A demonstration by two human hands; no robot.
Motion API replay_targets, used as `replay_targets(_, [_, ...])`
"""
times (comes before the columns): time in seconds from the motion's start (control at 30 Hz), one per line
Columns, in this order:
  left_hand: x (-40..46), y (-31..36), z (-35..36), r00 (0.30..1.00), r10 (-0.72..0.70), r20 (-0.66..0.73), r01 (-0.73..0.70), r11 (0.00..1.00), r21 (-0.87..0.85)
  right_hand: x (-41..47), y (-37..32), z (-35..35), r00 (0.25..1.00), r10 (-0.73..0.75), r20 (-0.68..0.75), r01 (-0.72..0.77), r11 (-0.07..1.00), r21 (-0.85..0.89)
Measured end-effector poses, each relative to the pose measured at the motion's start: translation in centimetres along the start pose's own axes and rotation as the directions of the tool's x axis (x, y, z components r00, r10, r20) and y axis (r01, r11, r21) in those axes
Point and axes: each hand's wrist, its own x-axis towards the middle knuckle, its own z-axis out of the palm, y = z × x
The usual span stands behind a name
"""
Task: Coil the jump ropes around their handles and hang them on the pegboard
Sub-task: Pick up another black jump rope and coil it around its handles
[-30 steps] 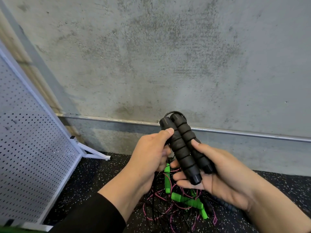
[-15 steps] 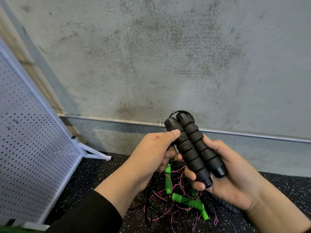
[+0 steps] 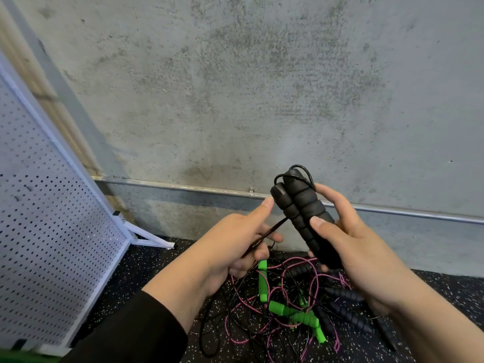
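At the centre right of the frame, the right hand (image 3: 351, 247) held a pair of black handles (image 3: 301, 213) side by side, its thumb pressed across their front and its fingers curled round behind them. The handles stood tilted, their tops leaning toward the upper left, with a thin loop of black rope (image 3: 305, 172) arching over their upper ends. Just left of them, the left hand (image 3: 235, 242) pinched a taut length of the same black rope, which ran from the fingers up to the middle of the handles; its forefinger was stretched out with the tip near the top of the nearer handle.

Below the hands, at the lower centre of the frame, a tangled pile of jump ropes (image 3: 288, 305) lay on the dark speckled floor (image 3: 146, 268): green handles, dark ribbed handles, and pink and black cords all crossed over one another. A white pegboard (image 3: 52, 244) stood at the left edge of the frame, leaning on its frame, well apart from the pile. A grey concrete wall (image 3: 235, 87) filled the upper part of the frame.
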Motion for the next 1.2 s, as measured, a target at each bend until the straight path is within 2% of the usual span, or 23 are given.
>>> replay_targets(0.1, [0.4,-0.2,0.0,0.999,-0.03,0.026,0.033,0.994,-0.109,0.1,0.5,-0.2,0.996,-0.089,0.019,0.09,0.947,-0.308])
replay_targets(0.2, [0.6,-0.2,0.2,0.998,-0.042,0.057,0.056,0.957,-0.284,-0.1,0.7,0.3,0.994,-0.097,0.053,0.111,0.853,-0.51])
replay_targets(0.3, [0.6,-0.3,0.6,0.996,-0.025,0.081,0.055,0.921,-0.385,-0.1,1.3,0.9,0.984,-0.171,0.052,0.165,0.761,-0.628])
replay_targets(0.47, [0.8,-0.5,1.3,1.0,-0.02,0.023,0.028,0.912,-0.408,-0.5,1.8,2.0,0.964,-0.245,0.103,0.22,0.518,-0.826])
replay_targets(0.57, [1.0,-0.8,1.4,0.999,-0.012,-0.053,-0.012,0.906,-0.423,-0.7,1.6,2.3,0.954,-0.282,0.102,0.231,0.475,-0.849])
replay_targets(0.67, [1.0,-0.8,1.5,0.996,0.038,-0.075,-0.066,0.907,-0.417,-0.6,1.8,2.0,0.961,-0.256,0.109,0.227,0.497,-0.837])
replay_targets(0.73, [1.0,-0.8,1.4,0.993,0.093,-0.07,-0.113,0.915,-0.387,-0.6,2.0,2.0,0.965,-0.245,0.096,0.225,0.583,-0.78])
replay_targets(0.8, [0.8,-0.7,1.3,0.988,0.144,-0.046,-0.151,0.928,-0.339,-0.7,1.8,2.2,0.987,-0.159,0.018,0.131,0.736,-0.665])
replay_targets(0.87, [0.6,-0.8,1.3,0.986,0.168,-0.019,-0.165,0.933,-0.321,-0.5,1.2,1.9,0.997,-0.032,-0.069,-0.011,0.841,-0.542])
replay_targets(0.93, [0.5,-0.9,1.3,0.981,0.191,0.03,-0.172,0.934,-0.313,-0.1,0.5,0.9,0.989,0.019,-0.149,-0.082,0.9,-0.429])
replay_targets(1.0, [0.3,-1.1,1.4,0.969,0.226,0.097,-0.189,0.937,-0.295,0.3,-0.1,-0.3,0.983,0.061,-0.17,-0.124,0.913,-0.389])
replay_targets(1.1, [0.0,-1.2,1.6,0.949,0.26,0.176,-0.203,0.936,-0.287,0.3,0.2,-1.1,0.969,0.245,-0.031,-0.244,0.93,-0.275])
replay_targets(1.2, [0.0,-1.1,1.4,0.946,0.268,0.182,-0.213,0.938,-0.273,-0.3,0.0,-0.9,0.935,0.312,0.171,-0.32,0.947,0.025])
